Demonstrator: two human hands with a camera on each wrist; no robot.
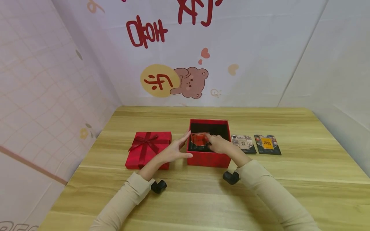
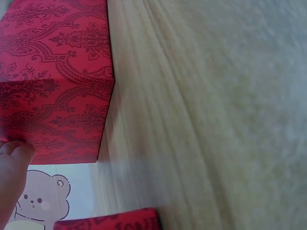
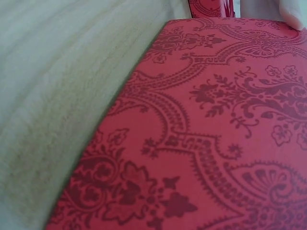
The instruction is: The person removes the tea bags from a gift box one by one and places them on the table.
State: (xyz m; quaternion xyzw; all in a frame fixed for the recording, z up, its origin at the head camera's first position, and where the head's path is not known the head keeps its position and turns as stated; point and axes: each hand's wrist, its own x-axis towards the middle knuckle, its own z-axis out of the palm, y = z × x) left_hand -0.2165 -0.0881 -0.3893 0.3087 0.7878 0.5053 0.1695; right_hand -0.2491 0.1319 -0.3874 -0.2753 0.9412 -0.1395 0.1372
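Note:
A red patterned gift box (image 1: 208,159) with a black inside stands uncovered in the middle of the table. Inside it, toward the left, is a flat dark packet (image 1: 199,140) with a red-orange label. My right hand (image 1: 218,144) reaches over the right wall and grips the packet's right edge, its thumb hidden from the head view. At the box's left side my left hand (image 1: 173,151) has its thumb and fingers spread. In the left wrist view, its fingertips (image 2: 19,149) touch the box's red side.
The red lid (image 1: 133,160) with a dark red ribbon bow lies left of the box. To the right lie two flat packets, one with a pale label (image 1: 244,144) and one with a yellow label (image 1: 267,143). A white printed backdrop (image 1: 245,41) rises behind the table.

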